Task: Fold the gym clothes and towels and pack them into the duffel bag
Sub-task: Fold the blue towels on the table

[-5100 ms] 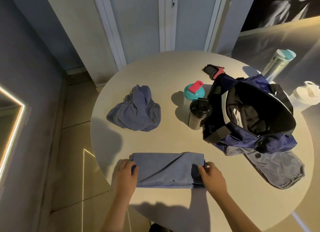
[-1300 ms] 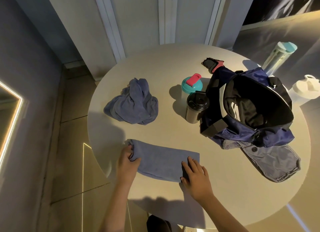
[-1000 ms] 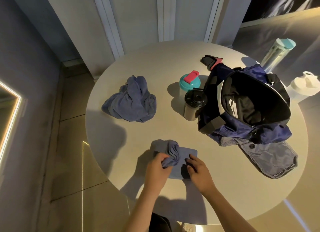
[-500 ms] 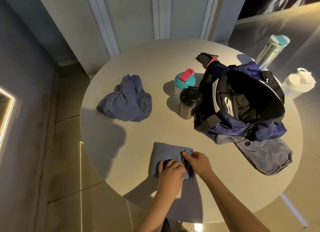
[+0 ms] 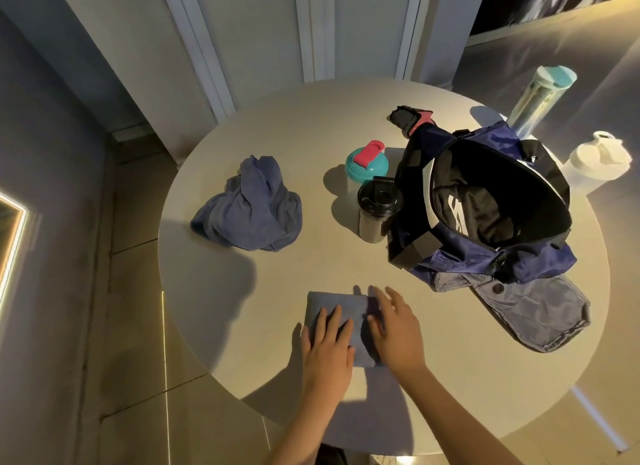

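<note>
Head view, looking down on a round, pale table [image 5: 311, 263] in warm, low light.

At the near edge lies a small blue towel [image 5: 334, 301], folded into a neat, roughly square pad. Both hands are on it. The left hand [image 5: 327, 346] lies flat on the left half, fingers straight and close together, holding nothing. The right hand [image 5: 398, 329] covers the right half, palm down, fingers straight and spread. Its fingertips are a little blurred, so how firmly it presses cannot be told. Neither hand curls around the cloth.

Further back and to the left, well apart from the folded towel, a second blue towel [image 5: 251, 210] sits in a crumpled heap.

On the right side of the table stands a navy duffel bag [image 5: 460, 253], its top wide open. Dark clothing [image 5: 478, 208] with a white mark lies inside. A grey-blue flap [image 5: 530, 312] spreads out on the table at the bag's near end.

Just left of the bag stand two cups, side by side: one with a black lid [image 5: 379, 204], and behind it one with a teal lid [image 5: 367, 161] and a pink cap. A small black and pink item [image 5: 412, 119] lies at the bag's far end. Beyond the bag stand a tall clear bottle [image 5: 540, 97] with a teal cap and a white shaker [image 5: 599, 159].
</note>
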Demonstrator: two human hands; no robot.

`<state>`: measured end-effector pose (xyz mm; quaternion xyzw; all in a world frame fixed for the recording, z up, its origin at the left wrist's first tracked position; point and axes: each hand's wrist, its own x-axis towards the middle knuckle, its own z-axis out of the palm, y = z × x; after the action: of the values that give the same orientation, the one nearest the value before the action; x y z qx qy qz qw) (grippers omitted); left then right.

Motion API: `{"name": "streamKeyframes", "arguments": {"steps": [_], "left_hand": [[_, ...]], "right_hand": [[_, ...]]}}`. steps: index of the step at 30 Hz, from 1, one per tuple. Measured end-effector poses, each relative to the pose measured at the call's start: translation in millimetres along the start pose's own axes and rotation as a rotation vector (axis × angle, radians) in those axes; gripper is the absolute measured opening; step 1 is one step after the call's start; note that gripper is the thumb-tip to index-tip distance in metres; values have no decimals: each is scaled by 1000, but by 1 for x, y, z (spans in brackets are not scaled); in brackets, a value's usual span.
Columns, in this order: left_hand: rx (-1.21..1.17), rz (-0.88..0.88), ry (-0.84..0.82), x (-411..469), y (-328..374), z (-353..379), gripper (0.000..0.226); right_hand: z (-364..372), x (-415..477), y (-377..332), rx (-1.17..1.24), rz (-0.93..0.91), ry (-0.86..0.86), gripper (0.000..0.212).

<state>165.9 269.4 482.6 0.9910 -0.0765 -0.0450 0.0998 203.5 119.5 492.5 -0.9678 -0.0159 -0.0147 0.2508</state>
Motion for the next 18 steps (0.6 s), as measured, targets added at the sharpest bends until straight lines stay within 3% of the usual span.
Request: {"name": "streamKeyframes", "arguments": {"steps": [2, 6, 9, 12, 15, 18], "left_hand": [[38, 23, -57, 0, -2, 7, 61], [53, 74, -67, 0, -10, 7, 49], [57, -47, -5, -7, -18, 8, 56], [5, -181, 18, -19, -20, 11, 58], [-28, -186, 1, -20, -18, 13, 60], [-61, -147, 1, -13, -11, 11, 57]], "right_hand": [[9, -11, 5, -128, -91, -94, 49], [18, -20, 15, -221, -24, -238, 53], [14, -15, 17, -313, -20, -291, 59], [7, -14, 13, -318, -65, -211, 57], [8, -28, 7, -314, -190, -245, 54], [10, -41, 8, -304, -115, -408, 71]]}}
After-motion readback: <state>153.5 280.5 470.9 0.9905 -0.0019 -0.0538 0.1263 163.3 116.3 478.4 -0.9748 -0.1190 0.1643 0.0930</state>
